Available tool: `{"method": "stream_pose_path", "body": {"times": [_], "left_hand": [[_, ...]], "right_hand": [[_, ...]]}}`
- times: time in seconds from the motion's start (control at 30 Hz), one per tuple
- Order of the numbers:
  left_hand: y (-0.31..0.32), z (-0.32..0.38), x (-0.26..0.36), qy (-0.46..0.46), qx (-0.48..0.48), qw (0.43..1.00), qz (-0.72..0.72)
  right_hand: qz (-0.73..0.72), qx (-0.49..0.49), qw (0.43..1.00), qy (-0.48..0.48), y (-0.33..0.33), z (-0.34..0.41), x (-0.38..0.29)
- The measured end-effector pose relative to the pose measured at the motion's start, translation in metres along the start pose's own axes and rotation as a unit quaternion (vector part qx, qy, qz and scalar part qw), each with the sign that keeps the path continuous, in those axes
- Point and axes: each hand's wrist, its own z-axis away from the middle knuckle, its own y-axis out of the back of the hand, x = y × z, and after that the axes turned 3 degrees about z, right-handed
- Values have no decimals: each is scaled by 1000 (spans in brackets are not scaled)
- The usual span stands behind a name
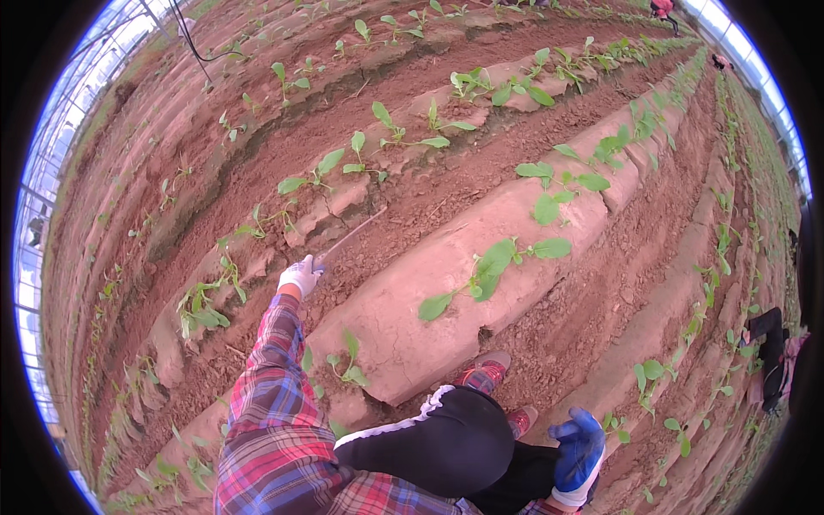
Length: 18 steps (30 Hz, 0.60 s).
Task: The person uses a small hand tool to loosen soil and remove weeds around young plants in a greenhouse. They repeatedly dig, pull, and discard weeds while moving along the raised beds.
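My left hand [300,275], in a white glove with blue on the fingers, is stretched out over the furrow. It grips a long, thin, straight tool [354,235], whose exact kind I cannot tell; its far end lies low over the loose red soil. My right hand [577,450], in a white glove with a blue coated palm, is near my knee at the lower right, palm up, fingers apart and holding nothing. A raised soil bed [412,283] crosses in front of me, bearing leafy green seedlings [492,264]. Another row of seedlings [322,172] grows beyond the tool.
My red laced shoes [486,372] stand in the furrow beside the bed. More planted ridges [676,257] run to both sides. Another person [662,8] is far off at the upper right. A dark cable [193,48] hangs at the upper left, near the greenhouse frame [38,199].
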Motion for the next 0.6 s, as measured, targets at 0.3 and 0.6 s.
{"method": "stream_pose_path", "body": {"times": [0.3,0.6], "left_hand": [[-8,53,-81,25,9,999,-36],[-17,118,-138,57,34,998,-24]], "right_hand": [[-8,-11,1000,16,-2,19,-5],[-29,-18,999,28,-1,28,2]]}}
